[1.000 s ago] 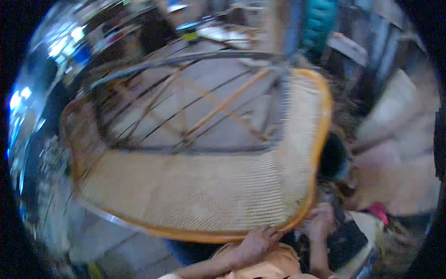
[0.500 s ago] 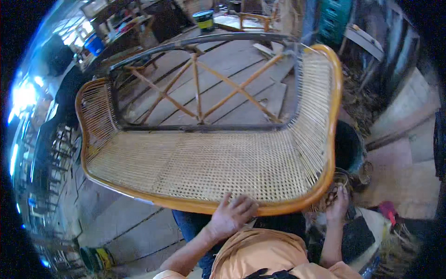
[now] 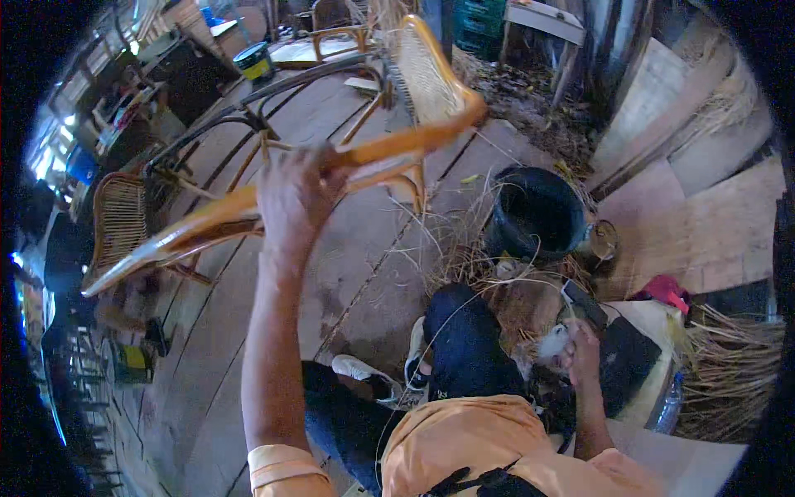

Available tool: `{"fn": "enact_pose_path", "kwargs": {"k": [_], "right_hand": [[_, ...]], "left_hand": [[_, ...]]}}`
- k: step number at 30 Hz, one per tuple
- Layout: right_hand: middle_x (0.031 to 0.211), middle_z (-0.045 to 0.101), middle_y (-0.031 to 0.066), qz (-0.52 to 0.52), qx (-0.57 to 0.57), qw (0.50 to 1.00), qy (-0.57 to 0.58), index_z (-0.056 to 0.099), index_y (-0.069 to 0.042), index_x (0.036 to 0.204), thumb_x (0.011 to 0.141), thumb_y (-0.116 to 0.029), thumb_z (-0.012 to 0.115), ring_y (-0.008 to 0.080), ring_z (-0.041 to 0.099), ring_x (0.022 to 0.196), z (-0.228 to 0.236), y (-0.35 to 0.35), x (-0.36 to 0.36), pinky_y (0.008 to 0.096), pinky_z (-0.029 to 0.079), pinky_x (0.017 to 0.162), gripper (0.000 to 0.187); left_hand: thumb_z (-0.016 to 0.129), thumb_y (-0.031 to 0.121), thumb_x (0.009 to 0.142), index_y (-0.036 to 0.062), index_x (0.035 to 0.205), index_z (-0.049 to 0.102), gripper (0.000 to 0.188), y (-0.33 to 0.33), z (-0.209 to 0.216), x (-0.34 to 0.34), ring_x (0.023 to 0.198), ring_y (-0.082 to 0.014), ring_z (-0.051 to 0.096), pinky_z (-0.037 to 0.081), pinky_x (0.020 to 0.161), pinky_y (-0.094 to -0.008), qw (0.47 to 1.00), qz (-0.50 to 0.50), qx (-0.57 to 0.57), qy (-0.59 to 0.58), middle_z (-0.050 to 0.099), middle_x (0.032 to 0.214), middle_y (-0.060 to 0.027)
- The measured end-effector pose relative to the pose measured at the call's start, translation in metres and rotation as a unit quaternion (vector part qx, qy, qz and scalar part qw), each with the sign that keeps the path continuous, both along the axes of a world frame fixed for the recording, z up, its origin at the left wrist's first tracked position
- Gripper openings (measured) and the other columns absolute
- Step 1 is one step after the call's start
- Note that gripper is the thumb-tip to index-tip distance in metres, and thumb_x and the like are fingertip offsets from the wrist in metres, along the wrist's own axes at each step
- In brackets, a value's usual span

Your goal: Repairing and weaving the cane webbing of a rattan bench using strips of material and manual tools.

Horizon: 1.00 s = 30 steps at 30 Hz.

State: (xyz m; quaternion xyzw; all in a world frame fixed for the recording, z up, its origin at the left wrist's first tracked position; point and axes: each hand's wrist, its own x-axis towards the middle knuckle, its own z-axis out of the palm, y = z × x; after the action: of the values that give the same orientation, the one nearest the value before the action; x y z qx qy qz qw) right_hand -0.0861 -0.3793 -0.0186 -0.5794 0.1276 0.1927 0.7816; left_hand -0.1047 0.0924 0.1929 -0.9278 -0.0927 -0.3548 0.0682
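Woven cane bench seat with an orange-tan bent rattan frame (image 3: 248,207) now stands tipped up on edge, left of centre; half a second ago it lay flat with its caned panel facing up, so the seat has been swung up and its rim and underside are now exposed.

Near: person seated, orange shirt, dark trousers, white shoe (image 3: 356,369) on the plank floor (image 3: 364,248). Right hand (image 3: 580,352) low at near right, fingers curled around a small pale tuft of fibre; grip looks closed, though what else it holds cannot be made out. Dark flat tool (image 3: 585,302) just beside it.

Middle: left hand (image 3: 290,195) raised, fingers wrapped fully over the frame's rail, bearing the seat. Loose straw strands (image 3: 464,257) litter the floor around a black round bucket (image 3: 538,211).

Far: caned backrest end (image 3: 426,70) points away; a paint tin (image 3: 252,60) sits beyond on the floor.
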Motion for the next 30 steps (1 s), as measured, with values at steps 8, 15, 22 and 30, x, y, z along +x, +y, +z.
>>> {"fn": "enact_pose_path", "kwargs": {"k": [8, 15, 22, 30], "right_hand": [[0.066, 0.048, 0.0, 0.156, -0.174, 0.968, 0.095, 0.055, -0.006, 0.104, 0.09, -0.024, 0.052, 0.0104, 0.048, 0.056, -0.002, 0.1, -0.032, 0.0246, 0.038, 0.045, 0.022], [0.075, 0.05, 0.0026, -0.033, -0.259, 0.961, -0.096, 0.053, -0.009, 0.106, 0.094, -0.031, 0.043, 0.0107, 0.049, 0.066, 0.111, 0.177, 0.183, 0.0273, 0.041, 0.059, 0.027], [0.095, 0.054, 0.0159, 0.134, -0.604, 0.785, -0.03, 0.056, -0.005, 0.107, 0.09, -0.025, 0.043, 0.0298, 0.05, 0.089, 0.058, 0.048, 0.143, 0.0395, 0.04, 0.077, 0.029], [0.079, 0.061, 0.0154, 0.369, -0.668, 0.612, -0.206, 0.059, -0.006, 0.083, 0.081, -0.015, 0.049, 0.0319, 0.061, 0.069, -0.005, 0.061, -0.035, 0.0459, 0.049, 0.063, 0.013]], "left_hand": [[0.062, 0.043, 0.079, 0.0087, 0.085, 0.066, 0.035, 0.066, 0.008, 0.078, 0.074, -0.0298, 0.063, 0.047, 0.065, -0.0392, 0.996, -0.078, -0.052, -0.011, 0.064, 0.079, -0.0141], [0.057, 0.034, 0.086, 0.0078, 0.108, 0.062, 0.035, 0.135, 0.053, 0.143, 0.091, -0.0291, 0.062, 0.047, 0.079, -0.0369, 0.99, -0.057, -0.11, 0.066, 0.064, 0.099, -0.0144], [0.062, 0.035, 0.08, 0.0115, 0.113, 0.057, 0.041, 0.121, 0.055, 0.135, 0.093, -0.0286, 0.057, 0.042, 0.08, -0.0444, 0.981, 0.017, -0.055, 0.188, 0.061, 0.097, -0.0106], [0.065, 0.02, 0.074, 0.0075, 0.115, 0.052, 0.045, 0.123, 0.104, 0.153, 0.105, -0.03, 0.051, 0.036, 0.089, -0.0461, 0.924, -0.024, -0.224, 0.308, 0.056, 0.112, -0.0115]]}}
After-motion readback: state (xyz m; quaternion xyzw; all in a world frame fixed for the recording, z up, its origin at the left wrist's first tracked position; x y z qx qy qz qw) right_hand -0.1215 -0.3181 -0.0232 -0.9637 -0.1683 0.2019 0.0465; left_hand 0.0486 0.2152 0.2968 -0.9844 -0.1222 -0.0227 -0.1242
